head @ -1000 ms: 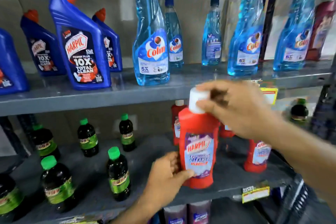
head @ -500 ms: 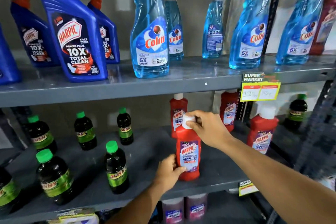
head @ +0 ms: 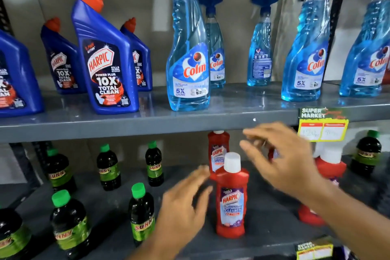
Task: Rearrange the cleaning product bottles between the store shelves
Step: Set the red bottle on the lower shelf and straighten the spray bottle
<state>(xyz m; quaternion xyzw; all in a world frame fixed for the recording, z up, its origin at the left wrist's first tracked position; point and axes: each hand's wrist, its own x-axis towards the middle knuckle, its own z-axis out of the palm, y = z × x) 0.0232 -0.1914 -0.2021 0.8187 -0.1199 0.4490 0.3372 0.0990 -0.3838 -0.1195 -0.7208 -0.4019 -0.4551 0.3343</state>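
A red Harpic bathroom cleaner bottle (head: 231,200) with a white cap stands upright near the front of the lower shelf (head: 118,207). My left hand (head: 185,202) hovers just left of it, fingers spread, holding nothing. My right hand (head: 278,158) is above and to the right of the cap, fingers apart, also empty and blurred. Another red Harpic bottle (head: 217,150) stands behind it, and a third red bottle (head: 325,175) sits to the right, partly hidden by my right forearm.
The upper shelf (head: 232,116) carries blue Harpic toilet cleaner bottles (head: 105,63) on the left and blue Colin spray bottles (head: 187,57) toward the right. Several dark Sunny bottles with green caps (head: 141,213) stand on the lower shelf's left. A yellow price tag (head: 322,126) hangs at right.
Both hands have let go of the red Harpic bottle, which now stands alone on the lower shelf. The hands have pulled away and opened.
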